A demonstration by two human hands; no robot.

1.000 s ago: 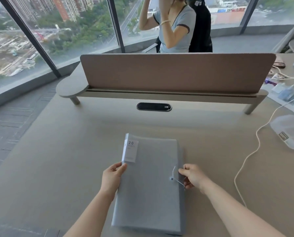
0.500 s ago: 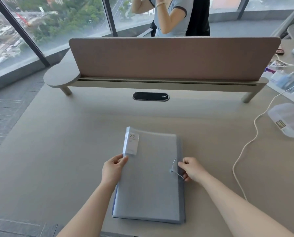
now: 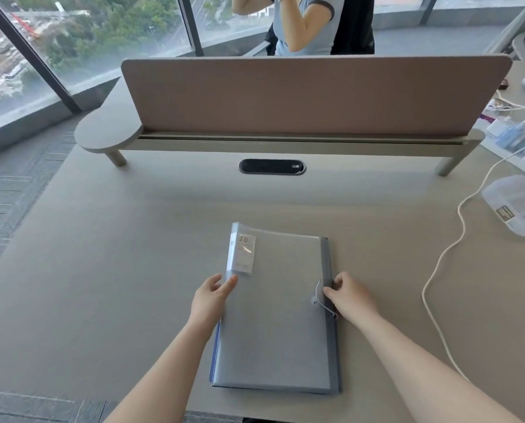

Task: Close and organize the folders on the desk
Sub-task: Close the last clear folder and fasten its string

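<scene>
Two hands grip one closed folder [image 3: 273,325]: left hand [image 3: 209,300] pinches its left edge, right hand [image 3: 351,297] pinches its right edge beside the elastic cord [image 3: 317,290].

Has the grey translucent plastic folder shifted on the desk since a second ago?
Cannot tell. The folder sits about as far from the black oval cable port as before; the camera tilted, so any apparent shift is view change.

Folder [image 3: 273,315] lies on desk [image 3: 102,270], divider [image 3: 301,96] behind, box [image 3: 517,203] right

Count: 1 grey folder [image 3: 275,315], 2 hands, left [image 3: 211,300] and right [image 3: 351,297]; 1 white cable [image 3: 461,215], 1 clear plastic box [image 3: 519,203], 1 divider panel [image 3: 310,96]
</scene>
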